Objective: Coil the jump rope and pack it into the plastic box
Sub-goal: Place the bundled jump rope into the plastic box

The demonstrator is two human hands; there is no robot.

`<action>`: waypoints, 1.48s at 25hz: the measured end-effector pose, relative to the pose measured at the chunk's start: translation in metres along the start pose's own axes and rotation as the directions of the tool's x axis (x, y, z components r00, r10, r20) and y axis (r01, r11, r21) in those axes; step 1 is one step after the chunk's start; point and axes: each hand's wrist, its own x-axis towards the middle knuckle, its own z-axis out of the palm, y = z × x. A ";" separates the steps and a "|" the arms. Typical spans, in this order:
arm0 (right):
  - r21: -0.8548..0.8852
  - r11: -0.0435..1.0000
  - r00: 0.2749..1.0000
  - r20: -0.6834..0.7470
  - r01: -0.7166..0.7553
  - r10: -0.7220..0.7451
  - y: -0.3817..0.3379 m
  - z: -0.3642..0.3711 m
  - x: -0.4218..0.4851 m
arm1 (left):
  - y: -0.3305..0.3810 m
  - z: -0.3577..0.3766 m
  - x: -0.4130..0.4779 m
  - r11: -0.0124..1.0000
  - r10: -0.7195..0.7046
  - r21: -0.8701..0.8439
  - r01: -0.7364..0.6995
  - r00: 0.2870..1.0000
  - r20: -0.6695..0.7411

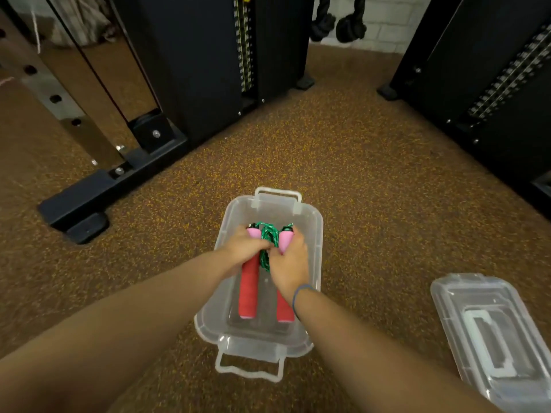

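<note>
A clear plastic box (313, 222) stands open on the speckled brown floor in front of me. Inside it is the jump rope (269, 238): green cord bunched between two red handles with pink ends. The left handle (249, 290) lies lengthwise in the box; the right handle (283, 310) is partly hidden under my wrist. My left hand (243, 247) grips the top of the left handle. My right hand (290, 265) is closed on the right handle's pink end and the cord. Both hands are inside the box.
The box's clear lid (495, 335) lies on the floor at the lower right. A black rack base (98, 189) juts out at the left. Black weight-stack machines (208, 55) stand behind, another (489, 70) at the right.
</note>
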 end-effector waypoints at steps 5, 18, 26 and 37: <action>0.037 0.983 0.982 0.059 -0.181 0.179 0.020 0.024 0.018 | -0.022 0.008 0.019 0.990 -0.100 0.094 0.105 0.993 -0.057; -0.214 0.929 0.940 0.091 -0.303 0.328 0.041 0.034 0.034 | -0.051 0.019 0.038 0.929 -0.106 0.338 0.151 0.983 -0.149; -0.417 0.879 0.948 0.106 -0.233 0.301 0.043 0.041 0.034 | -0.071 0.020 0.029 0.566 0.174 0.807 -0.169 0.981 0.084; -0.490 0.863 0.946 0.319 0.120 0.050 -0.001 -0.011 0.013 | -0.019 0.026 -0.010 0.261 0.211 0.948 -0.181 0.969 0.127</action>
